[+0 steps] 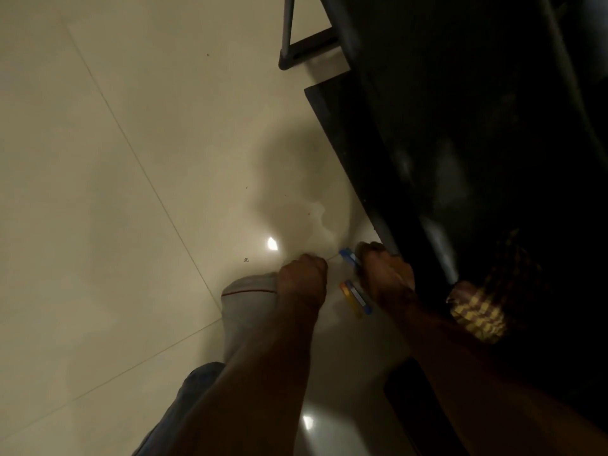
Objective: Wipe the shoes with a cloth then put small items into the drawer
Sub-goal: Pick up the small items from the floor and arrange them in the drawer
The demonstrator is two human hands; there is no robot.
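Observation:
Both my arms reach down to the pale tiled floor. My right hand [385,274] has its fingers curled down over one end of a small blue item [349,256] that lies on the floor beside the black furniture. A second small item [355,299], striped orange, yellow and blue, lies flat between my two wrists. My left hand [302,278] is seen from the back with its fingers curled under, close to the floor; what it holds, if anything, is hidden. A yellow checked cloth [477,319] lies at the right, by the furniture's dark base.
A black furniture unit [460,126] fills the right side, with a metal chair leg [288,31] behind it. My foot in a grey sock [248,301] stands left of my left hand. The light is dim, and lamp glare shows on the floor tiles [131,192].

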